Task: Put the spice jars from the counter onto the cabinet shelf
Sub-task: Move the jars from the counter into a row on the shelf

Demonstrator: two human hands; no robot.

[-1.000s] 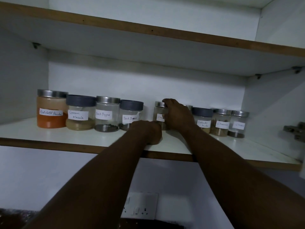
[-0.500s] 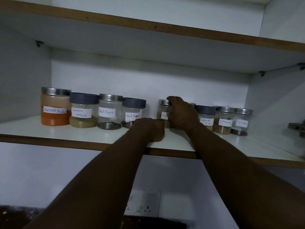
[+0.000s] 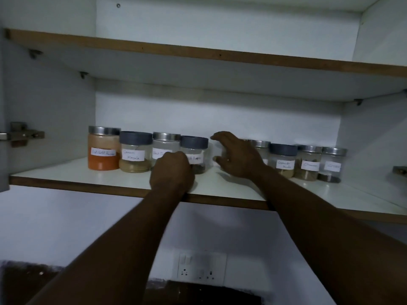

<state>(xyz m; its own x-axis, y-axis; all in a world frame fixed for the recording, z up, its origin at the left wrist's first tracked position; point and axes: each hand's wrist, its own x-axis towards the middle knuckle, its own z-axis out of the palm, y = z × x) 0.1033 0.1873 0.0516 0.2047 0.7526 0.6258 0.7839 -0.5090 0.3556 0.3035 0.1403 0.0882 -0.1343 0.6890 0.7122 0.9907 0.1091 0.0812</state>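
Observation:
Several labelled spice jars stand in a row at the back of the white cabinet shelf (image 3: 72, 176). From the left: an orange chilli powder jar (image 3: 103, 150), a garam masala jar (image 3: 134, 154), two black pepper jars (image 3: 195, 150). My left hand (image 3: 172, 172) rests as a fist on the shelf in front of the pepper jars. My right hand (image 3: 236, 155) hovers with fingers spread in the gap to their right. It partly covers a steel-lidded jar (image 3: 261, 145). Further right stand a coriander jar (image 3: 284, 160) and two more jars (image 3: 309, 162).
An upper shelf (image 3: 198, 53) closes the space above the jars. Door hinges sit on the left wall (image 3: 22, 135) and the right wall (image 3: 399, 170). A wall socket (image 3: 201, 268) is below the shelf, above a dark counter (image 3: 26, 282).
My right hand was closed around a steel-lidded jar; now its fingers are spread apart. My left fist stays on the shelf. The view has shifted left and up.

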